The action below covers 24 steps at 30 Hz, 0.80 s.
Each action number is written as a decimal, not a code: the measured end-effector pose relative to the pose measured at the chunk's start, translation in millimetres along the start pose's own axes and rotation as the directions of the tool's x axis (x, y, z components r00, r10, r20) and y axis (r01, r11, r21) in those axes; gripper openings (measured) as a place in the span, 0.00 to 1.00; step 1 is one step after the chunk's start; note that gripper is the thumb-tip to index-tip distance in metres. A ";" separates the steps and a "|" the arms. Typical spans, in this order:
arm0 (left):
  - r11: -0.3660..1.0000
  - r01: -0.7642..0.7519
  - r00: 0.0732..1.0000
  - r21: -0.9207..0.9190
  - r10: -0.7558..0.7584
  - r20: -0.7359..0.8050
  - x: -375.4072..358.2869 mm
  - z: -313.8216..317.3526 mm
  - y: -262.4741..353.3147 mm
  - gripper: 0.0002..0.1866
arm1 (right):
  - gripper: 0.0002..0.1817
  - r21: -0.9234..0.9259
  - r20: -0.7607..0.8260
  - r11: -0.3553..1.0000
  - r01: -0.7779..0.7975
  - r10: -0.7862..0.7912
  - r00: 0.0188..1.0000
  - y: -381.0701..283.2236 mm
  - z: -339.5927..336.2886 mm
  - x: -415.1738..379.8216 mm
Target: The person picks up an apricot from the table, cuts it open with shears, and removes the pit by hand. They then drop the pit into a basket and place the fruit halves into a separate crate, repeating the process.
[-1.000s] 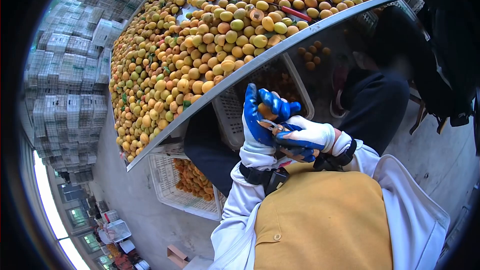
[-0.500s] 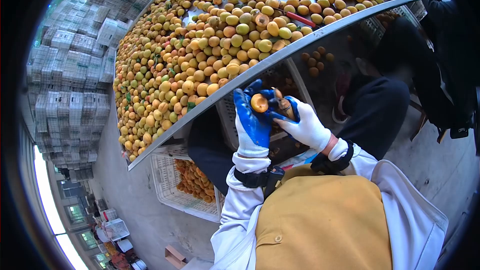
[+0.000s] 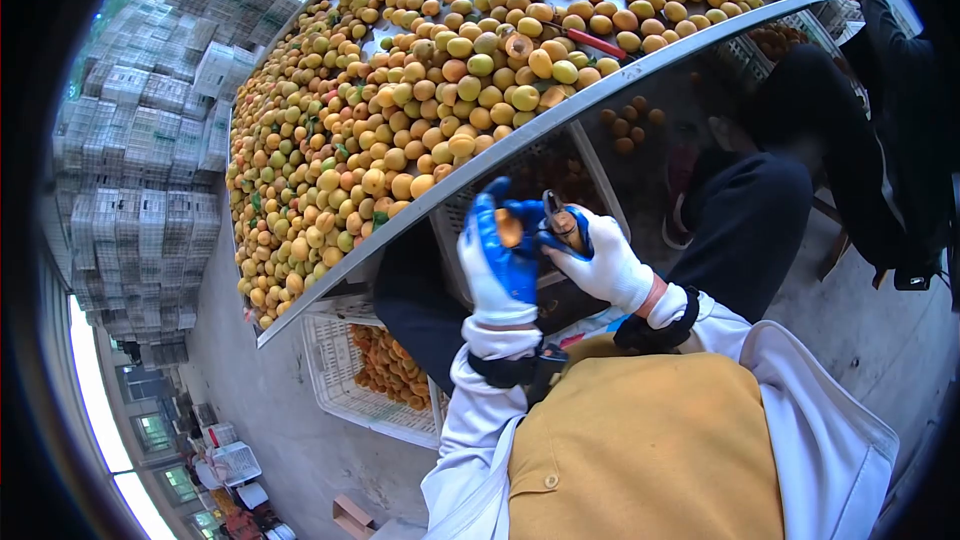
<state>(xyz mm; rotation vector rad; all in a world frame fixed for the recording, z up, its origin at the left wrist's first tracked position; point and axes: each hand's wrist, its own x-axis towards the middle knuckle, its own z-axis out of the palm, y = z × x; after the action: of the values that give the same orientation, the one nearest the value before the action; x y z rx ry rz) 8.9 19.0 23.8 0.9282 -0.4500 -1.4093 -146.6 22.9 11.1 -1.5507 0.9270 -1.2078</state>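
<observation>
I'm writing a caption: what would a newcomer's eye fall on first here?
Probably the spread of yellow and orange fruit across the table at the top. Below, the gloved left hand holds a single fruit and the gloved right hand a tool. Stacked crates tower along the left.

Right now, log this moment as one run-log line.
left hand: holds fruit | right hand: holds tool | table: fruit heap, red handle | floor: crate, orange pieces inside

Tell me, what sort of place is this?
Probably a fruit-processing shed: apricot-like fruit lies heaped on a metal-edged table, crates stand in tall stacks, and a gloved right hand holds a small tool.
</observation>
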 end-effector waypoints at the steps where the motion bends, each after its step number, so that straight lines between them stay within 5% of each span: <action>1: 0.995 -0.099 0.993 0.022 0.100 -0.058 -1.3 2.3 14.4 0.20 | 0.18 -0.028 -0.010 0.998 -0.057 0.057 0.998 0.4 -2.1 0.3; 4: 0.877 -0.355 0.914 0.323 0.398 -0.074 -13.8 -36.7 77.1 0.19 | 0.14 -0.113 -0.021 0.985 -0.128 0.126 0.992 4.0 -6.5 -1.8; 5: 0.734 -0.457 0.824 0.502 0.562 -0.071 -20.4 -54.0 95.7 0.18 | 0.14 -0.177 -0.001 0.972 -0.156 0.159 0.987 6.3 -6.6 -4.2; 7: 0.544 -0.395 0.755 0.740 0.652 -0.076 -46.5 -96.0 139.7 0.15 | 0.16 -0.275 0.040 0.941 -0.195 0.214 0.976 6.8 -7.3 -9.8; 8: 0.376 -0.176 0.744 0.910 0.656 -0.127 -61.9 -114.0 161.1 0.15 | 0.16 -0.267 0.033 0.943 -0.197 0.213 0.976 3.9 -7.9 -10.1; 9: 0.003 0.028 0.749 1.000 0.662 -0.023 -78.0 -143.2 179.3 0.16 | 0.18 -0.296 0.080 0.930 -0.217 0.250 0.965 -0.3 -9.2 -9.4; 10: -0.374 0.217 0.772 0.902 0.631 0.076 -82.8 -162.2 189.1 0.18 | 0.20 -0.326 0.124 0.916 -0.234 0.287 0.950 -4.3 -10.9 -8.5; 12: -0.751 0.379 0.743 0.540 0.595 0.306 -78.5 -124.3 183.4 0.20 | 0.22 -0.301 0.130 0.933 -0.195 0.243 0.961 -7.5 -12.0 -9.0; 15: -0.494 -0.129 0.793 0.860 0.469 0.388 -26.7 -71.4 174.0 0.21 | 0.19 -0.247 0.140 0.964 -0.102 0.140 0.980 -4.3 -13.4 -9.3; 17: -0.461 -0.321 0.801 0.827 0.334 0.497 14.2 -13.7 158.9 0.21 | 0.18 -0.231 0.109 0.969 -0.084 0.111 0.988 -3.8 -18.3 -8.5; 19: -0.522 -0.435 0.780 0.733 0.188 0.597 46.5 39.1 138.9 0.21 | 0.17 -0.200 0.050 0.975 -0.103 0.115 0.992 -6.6 -24.0 -8.3; 21: -0.490 -0.591 0.681 0.640 0.122 0.722 87.4 63.7 111.2 0.23 | 0.18 -0.191 0.027 0.973 -0.128 0.136 0.990 -9.0 -32.3 -7.3; 24: -0.387 -0.660 0.675 0.644 0.070 0.734 146.7 82.5 63.8 0.28 | 0.20 -0.155 0.024 0.972 -0.177 0.183 0.983 -8.2 -48.4 -3.9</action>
<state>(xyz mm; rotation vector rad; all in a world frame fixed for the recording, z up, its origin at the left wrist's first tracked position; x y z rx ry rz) 9.8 -150.4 84.8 1.4081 -2.3368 -0.0686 -194.5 18.3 21.9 -1.5655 1.1307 -0.9951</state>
